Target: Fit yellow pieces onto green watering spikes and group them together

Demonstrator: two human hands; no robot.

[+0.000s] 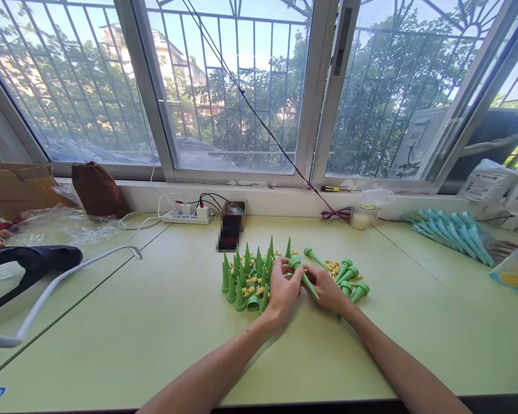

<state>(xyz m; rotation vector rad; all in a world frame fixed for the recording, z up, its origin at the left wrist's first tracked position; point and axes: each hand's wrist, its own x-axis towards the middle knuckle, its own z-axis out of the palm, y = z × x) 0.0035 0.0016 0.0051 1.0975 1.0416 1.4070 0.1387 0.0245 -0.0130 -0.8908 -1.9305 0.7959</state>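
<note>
A green spike [304, 280] sits just right of the frame's centre, held slantwise above the table [155, 322], with its wide cap toward the upper left and its point toward the lower right. The left hand [282, 290] has its fingers curled closed around the cap end. The right hand [328, 290] has its fingers pinched together on the pointed end. Both forearms come in from the bottom edge of the frame.

Just left of the hands, a cluster of green cones [244, 279] stands upright, tips up, with small yellow pieces [252, 287] scattered among them. Just right of the hands, several more green spikes [349, 279] lie on their sides, with more yellow pieces beside them.

Farther back, near the window sill, a white power strip [185, 215] lies with plugs in it, and a dark box [232, 227] stands next to it. A small jar [361, 217] in a clear bag is to the right of centre. At the right edge lies a bundle of teal spikes [451, 233]. At the left are a brown bag [97, 190], a black object [30, 261] and a white cable [69, 273] that loops across the table.
</note>
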